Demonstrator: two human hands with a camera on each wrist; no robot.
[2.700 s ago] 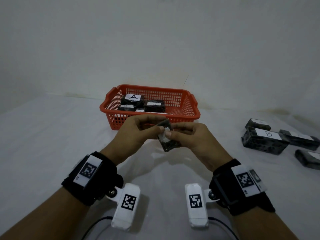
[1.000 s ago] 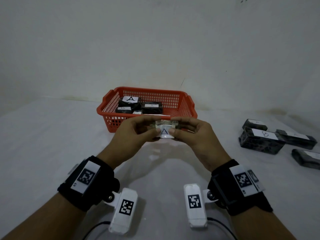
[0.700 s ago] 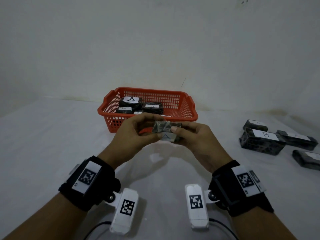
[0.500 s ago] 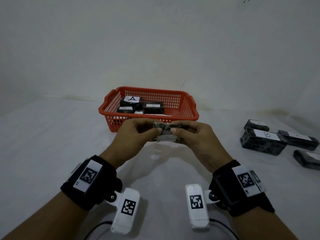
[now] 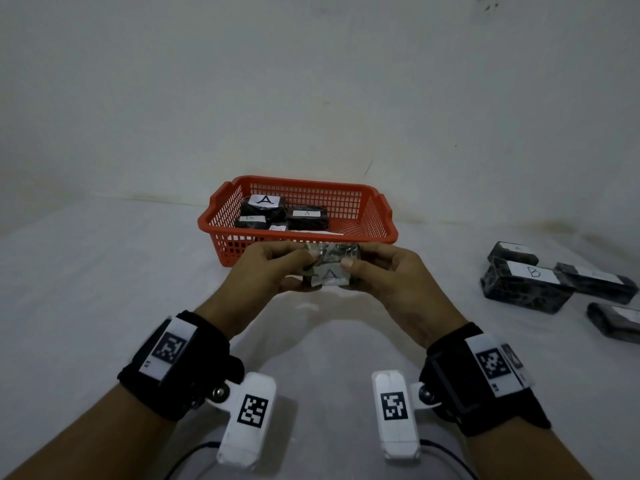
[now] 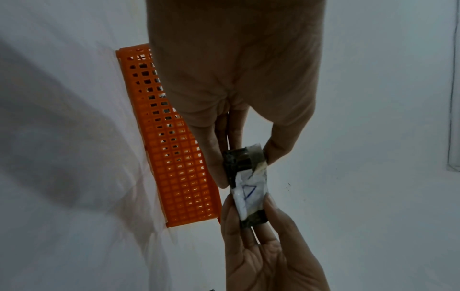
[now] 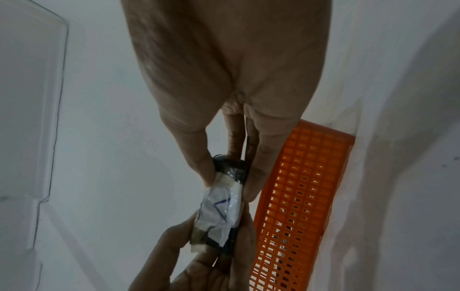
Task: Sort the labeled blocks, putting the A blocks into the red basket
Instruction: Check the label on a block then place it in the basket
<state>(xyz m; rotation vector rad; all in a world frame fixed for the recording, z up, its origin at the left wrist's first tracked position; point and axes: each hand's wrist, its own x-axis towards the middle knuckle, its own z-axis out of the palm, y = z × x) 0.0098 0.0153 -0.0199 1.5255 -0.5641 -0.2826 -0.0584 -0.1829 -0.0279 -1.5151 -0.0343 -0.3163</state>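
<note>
A small dark block [image 5: 330, 270] with a crumpled white label marked A is held in the air just in front of the red basket [image 5: 242, 252]. My left hand [image 5: 306, 271] pinches its left end and my right hand [image 5: 349, 271] pinches its right end. The left wrist view shows the left hand [image 6: 245, 161] with thumb and fingers on the block [image 6: 248, 189], the label turned to the camera. In the right wrist view the right hand [image 7: 227, 177] grips the other end of the block [image 7: 221, 208]. Several labeled blocks [image 5: 265, 204] lie inside the basket.
On the white cloth at the right lie a large block marked B [image 5: 526, 284] and three smaller dark blocks [image 5: 512, 252], [image 5: 595, 282], [image 5: 616, 320]. A pale wall [image 5: 311, 98] rises right behind the basket.
Both hands kept hold of the block and rolled it between the fingers: the A label turned away, and now it faces me again. The hands stayed in front of the basket.
</note>
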